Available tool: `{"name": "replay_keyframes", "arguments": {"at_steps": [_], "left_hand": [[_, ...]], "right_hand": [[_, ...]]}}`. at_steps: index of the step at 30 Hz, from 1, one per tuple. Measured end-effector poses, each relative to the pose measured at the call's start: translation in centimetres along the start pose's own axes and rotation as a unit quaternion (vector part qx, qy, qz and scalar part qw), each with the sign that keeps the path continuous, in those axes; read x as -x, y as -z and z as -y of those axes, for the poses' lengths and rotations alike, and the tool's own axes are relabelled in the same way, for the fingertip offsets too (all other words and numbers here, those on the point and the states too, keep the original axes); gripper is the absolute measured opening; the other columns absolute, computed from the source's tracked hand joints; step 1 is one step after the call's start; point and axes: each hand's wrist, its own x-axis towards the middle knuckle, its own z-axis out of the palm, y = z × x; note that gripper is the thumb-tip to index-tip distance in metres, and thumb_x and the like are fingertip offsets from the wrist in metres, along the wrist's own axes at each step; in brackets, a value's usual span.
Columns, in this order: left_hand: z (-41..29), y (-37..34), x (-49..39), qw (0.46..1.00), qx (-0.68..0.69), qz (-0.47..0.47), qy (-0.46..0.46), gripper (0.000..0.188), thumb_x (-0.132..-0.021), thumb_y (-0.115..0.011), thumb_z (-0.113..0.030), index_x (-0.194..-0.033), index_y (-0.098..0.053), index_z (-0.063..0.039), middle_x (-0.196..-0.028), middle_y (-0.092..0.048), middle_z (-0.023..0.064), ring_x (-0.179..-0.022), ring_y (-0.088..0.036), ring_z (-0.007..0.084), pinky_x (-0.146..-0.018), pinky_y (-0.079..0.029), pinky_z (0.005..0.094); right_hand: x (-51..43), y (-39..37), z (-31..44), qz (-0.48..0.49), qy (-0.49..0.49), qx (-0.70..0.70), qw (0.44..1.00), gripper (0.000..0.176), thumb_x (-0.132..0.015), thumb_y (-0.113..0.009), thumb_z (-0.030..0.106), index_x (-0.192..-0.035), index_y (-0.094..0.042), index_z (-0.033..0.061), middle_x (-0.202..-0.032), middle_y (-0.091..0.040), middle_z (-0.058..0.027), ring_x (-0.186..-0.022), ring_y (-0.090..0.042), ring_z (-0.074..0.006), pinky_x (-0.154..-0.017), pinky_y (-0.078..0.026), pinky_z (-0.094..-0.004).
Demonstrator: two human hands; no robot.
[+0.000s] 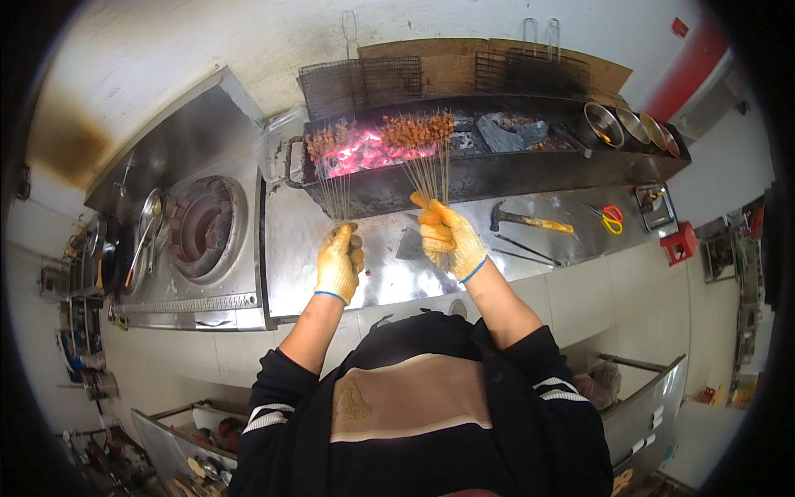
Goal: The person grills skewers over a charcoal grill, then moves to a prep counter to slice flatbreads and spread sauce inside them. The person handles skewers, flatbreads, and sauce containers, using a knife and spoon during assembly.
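Note:
Both my hands wear stained knit work gloves. My left hand [339, 256] grips the bare ends of a bundle of thin skewers [336, 194]. Their meat pieces [330, 139] lie over the left end of the charcoal grill [385, 180]. In my right hand [451, 239] is a second, fuller bundle of skewers [435, 171], fanned out slightly. Its browned meat [418, 129] sits above the middle of the fire. Between the two bundles, glowing charcoal [361, 153] burns pinkish red.
Bowls [604, 124] stand at the grill's right end. On the steel counter lie a hammer [531, 220], tongs [528, 250], scissors [608, 217] and a flat metal blade [410, 245]. Wire grill baskets [366, 84] lean behind the grill. A wok burner [207, 228] is at left.

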Motion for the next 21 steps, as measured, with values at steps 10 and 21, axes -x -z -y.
{"name": "replay_keyframes", "arguments": {"at_steps": [10, 21], "left_hand": [[1.3, -1.0, -0.4, 0.822, -0.449, -0.200, -0.288, 0.068, -0.100, -0.067, -0.027, -0.155, -0.040, 0.000, -0.113, -0.069, 0.0183, -0.091, -0.070, 0.0273, -0.075, -0.056, 0.0425], [0.8, -1.7, 0.3, 0.544, -0.777, -0.261, -0.179, 0.061, -0.103, -0.054, -0.017, -0.161, -0.035, -0.011, -0.106, -0.068, 0.0244, -0.091, -0.071, 0.0420, -0.079, -0.056, 0.0533]], "right_hand": [[-2.4, 0.2, 2.8, -0.028, -0.036, 0.048, 0.998, 0.035, -0.112, -0.051, 0.025, -0.139, -0.053, 0.0026, -0.086, -0.060, -0.0021, -0.054, -0.037, -0.0041, -0.045, -0.031, -0.0201], [-2.2, -0.5, 2.8, -0.105, -0.029, 0.127, 0.986, 0.025, -0.109, -0.058, 0.026, -0.131, -0.062, 0.0148, -0.081, -0.058, 0.0026, -0.050, -0.037, -0.0057, -0.043, -0.028, -0.0230]]}}
